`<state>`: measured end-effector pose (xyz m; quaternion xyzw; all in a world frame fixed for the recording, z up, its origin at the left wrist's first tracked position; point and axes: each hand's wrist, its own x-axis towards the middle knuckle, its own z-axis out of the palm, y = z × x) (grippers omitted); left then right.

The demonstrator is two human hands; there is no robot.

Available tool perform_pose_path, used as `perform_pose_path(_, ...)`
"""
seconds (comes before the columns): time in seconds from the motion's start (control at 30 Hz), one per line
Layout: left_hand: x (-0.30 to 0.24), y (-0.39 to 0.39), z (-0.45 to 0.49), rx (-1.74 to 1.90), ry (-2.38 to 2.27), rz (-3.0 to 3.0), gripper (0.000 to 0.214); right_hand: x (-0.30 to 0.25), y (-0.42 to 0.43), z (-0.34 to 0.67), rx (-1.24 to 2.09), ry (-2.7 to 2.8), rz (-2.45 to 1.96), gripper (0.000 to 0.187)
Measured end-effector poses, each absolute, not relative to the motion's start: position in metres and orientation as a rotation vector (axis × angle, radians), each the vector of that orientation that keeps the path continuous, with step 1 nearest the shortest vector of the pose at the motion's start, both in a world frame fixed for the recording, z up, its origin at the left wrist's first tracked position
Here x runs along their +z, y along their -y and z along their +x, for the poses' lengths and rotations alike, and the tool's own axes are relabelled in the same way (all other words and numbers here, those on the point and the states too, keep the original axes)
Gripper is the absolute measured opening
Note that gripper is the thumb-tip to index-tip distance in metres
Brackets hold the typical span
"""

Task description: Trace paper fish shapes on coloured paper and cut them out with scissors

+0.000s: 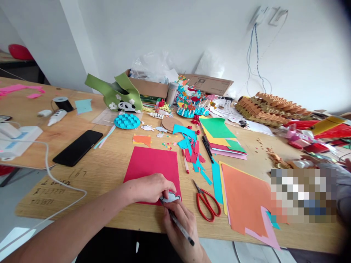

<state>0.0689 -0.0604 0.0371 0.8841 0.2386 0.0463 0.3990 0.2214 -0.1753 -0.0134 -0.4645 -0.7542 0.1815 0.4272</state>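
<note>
My left hand rests over the lower edge of a red paper sheet, its fingertips pinching a small white-and-grey paper fish cut-out. My right hand grips a black pen, with the pen's tip at the cut-out's lower edge. Both hands are close together, and my fingers hide part of the cut-out. Red-handled scissors lie to the right of my hands, beside a stack of orange paper.
Teal paper scraps and a stack of coloured paper lie ahead. A black phone and a white cable are to the left. A cardboard box, paper crafts and a person's blurred-out arm at the right stand beyond.
</note>
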Motion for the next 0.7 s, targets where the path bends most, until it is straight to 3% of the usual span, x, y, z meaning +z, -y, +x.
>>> perform_pose_path(0.7, 0.0366, 0.0664, 0.0676, 0.123, -0.627, 2.355, 0.039, -0.0143, 0.1781, 0.221, 0.338, 1.793, -1.229, 0.014)
